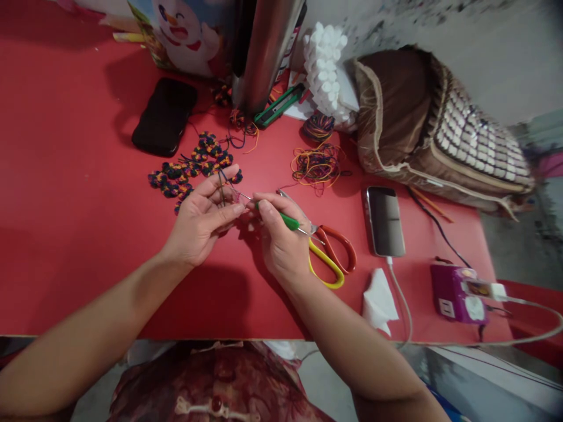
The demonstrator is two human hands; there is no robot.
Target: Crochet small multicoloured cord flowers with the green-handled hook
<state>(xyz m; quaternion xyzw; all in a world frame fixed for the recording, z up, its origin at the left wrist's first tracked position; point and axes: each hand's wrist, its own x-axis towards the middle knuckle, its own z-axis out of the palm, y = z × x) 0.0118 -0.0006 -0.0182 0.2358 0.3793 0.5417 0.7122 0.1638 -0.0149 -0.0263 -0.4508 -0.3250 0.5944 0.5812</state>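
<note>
Over the red table, my right hand [284, 234] grips a crochet hook [289, 221] with a green handle, its metal tip pointing left. Yarn [222, 186] loops over the raised fingers of my left hand [204, 220], whose thumb and fingertips pinch a small pink piece of crochet [238, 198] at the hook's tip. Behind the left hand lies a cluster of small dark and orange crocheted pieces [193, 167]. Scissors [328, 252] with one red and one yellow handle rest partly under my right hand. A loose tangle of multicoloured yarn [316, 164] lies beyond, beside a small wound ball [318, 126].
At the back stand a metal cylinder [268, 53] and a snowman-printed box [189, 35], near a green box cutter [279, 106]. A black phone-like object [165, 117] lies left. To the right are a brown cushion [396, 111], a charging phone [385, 221], tissue [380, 302] and a purple power block [457, 293].
</note>
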